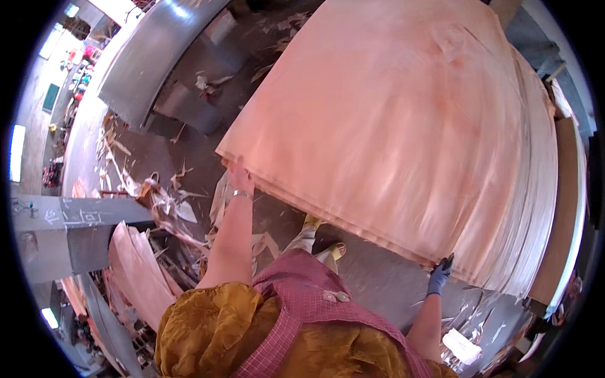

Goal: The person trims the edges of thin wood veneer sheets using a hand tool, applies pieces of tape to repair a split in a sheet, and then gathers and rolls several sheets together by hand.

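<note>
A broad stack of thin pinkish wood veneer sheets stretches away in front of me, its near edge layered and slightly wavy. At the near left corner my left hand, bare with a metal band on the wrist, is closed on the sheet edge. Farther right along the same edge, my right hand wears a blue-grey glove with dark fingertips and grips the veneer too. Some of the fingers of both hands are hidden at the edge, and I cannot tell how many sheets they hold.
More layered veneer edges fan out at the right, beside a brown board. A grey metal surface stands at the far left. Torn veneer scraps litter the floor left of my feet, near a grey beam and leaning veneer pieces.
</note>
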`<action>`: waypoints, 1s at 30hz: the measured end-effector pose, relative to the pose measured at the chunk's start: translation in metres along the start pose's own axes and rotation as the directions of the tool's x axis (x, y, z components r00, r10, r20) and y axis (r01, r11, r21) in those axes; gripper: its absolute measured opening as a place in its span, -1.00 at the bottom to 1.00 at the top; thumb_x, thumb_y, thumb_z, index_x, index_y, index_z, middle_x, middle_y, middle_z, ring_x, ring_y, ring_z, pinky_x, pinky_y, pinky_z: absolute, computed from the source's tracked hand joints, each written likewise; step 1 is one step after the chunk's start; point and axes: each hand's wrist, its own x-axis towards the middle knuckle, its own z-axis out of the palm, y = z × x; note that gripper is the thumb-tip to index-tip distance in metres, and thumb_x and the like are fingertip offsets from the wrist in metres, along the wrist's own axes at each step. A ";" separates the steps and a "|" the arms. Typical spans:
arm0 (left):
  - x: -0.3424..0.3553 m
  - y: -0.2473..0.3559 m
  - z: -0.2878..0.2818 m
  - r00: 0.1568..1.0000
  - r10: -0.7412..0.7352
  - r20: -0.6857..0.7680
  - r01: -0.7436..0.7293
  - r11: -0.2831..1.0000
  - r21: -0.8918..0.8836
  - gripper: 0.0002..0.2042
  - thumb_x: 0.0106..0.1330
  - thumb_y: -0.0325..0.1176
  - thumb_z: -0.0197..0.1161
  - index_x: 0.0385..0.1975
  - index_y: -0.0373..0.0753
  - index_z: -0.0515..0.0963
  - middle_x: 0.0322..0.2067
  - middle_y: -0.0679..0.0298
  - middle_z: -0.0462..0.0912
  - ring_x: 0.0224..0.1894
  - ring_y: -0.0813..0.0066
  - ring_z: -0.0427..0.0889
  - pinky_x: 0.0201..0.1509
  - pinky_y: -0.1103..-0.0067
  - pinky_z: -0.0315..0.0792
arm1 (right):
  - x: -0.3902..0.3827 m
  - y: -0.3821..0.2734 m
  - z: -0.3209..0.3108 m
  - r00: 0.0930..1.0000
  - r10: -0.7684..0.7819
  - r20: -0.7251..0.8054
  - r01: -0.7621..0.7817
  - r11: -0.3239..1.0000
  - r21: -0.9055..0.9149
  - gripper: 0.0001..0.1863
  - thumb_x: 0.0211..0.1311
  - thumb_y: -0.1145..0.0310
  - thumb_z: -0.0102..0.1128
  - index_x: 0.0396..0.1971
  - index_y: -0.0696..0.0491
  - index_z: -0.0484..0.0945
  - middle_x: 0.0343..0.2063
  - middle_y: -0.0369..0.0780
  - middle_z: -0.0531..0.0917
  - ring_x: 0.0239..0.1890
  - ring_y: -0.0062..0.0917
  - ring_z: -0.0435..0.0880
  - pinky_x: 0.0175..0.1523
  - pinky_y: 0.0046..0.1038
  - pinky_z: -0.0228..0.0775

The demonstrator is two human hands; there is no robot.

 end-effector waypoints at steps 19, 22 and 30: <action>0.041 -0.042 -0.028 0.979 -0.145 -0.141 0.191 0.892 0.409 -0.74 0.20 -0.44 0.24 -0.11 -0.27 0.45 -0.31 0.22 0.56 -0.42 0.40 0.58 -0.51 0.50 0.47 | -0.005 0.041 -0.003 0.983 -0.171 -0.066 0.171 0.985 -0.005 -0.48 0.43 0.24 0.01 0.35 -0.11 0.23 0.02 -0.31 0.52 -0.29 -0.59 0.50 -0.30 -0.59 0.41; 0.042 -0.041 -0.036 0.975 -0.195 -0.108 0.222 0.899 0.378 -0.74 0.21 -0.43 0.23 -0.10 -0.26 0.45 -0.28 0.21 0.57 -0.35 0.39 0.60 -0.44 0.47 0.51 | -0.012 0.032 -0.003 0.996 0.085 0.001 -0.084 0.991 -0.107 -0.48 0.43 0.26 -0.01 0.35 -0.11 0.21 0.07 -0.27 0.50 -0.12 -0.56 0.54 -0.20 -0.59 0.45; 0.091 -0.014 -0.110 0.861 -0.257 0.439 -0.408 0.167 0.898 -0.81 0.33 -0.36 0.05 -0.19 -0.23 0.57 -0.23 0.24 0.65 -0.19 0.40 0.62 -0.20 0.51 0.51 | -0.019 -0.006 0.012 0.980 0.181 0.086 -0.197 0.944 0.263 -0.89 0.37 0.33 0.01 -0.21 0.01 0.42 -0.45 -0.39 0.43 -0.38 -0.64 0.41 -0.28 -0.53 0.34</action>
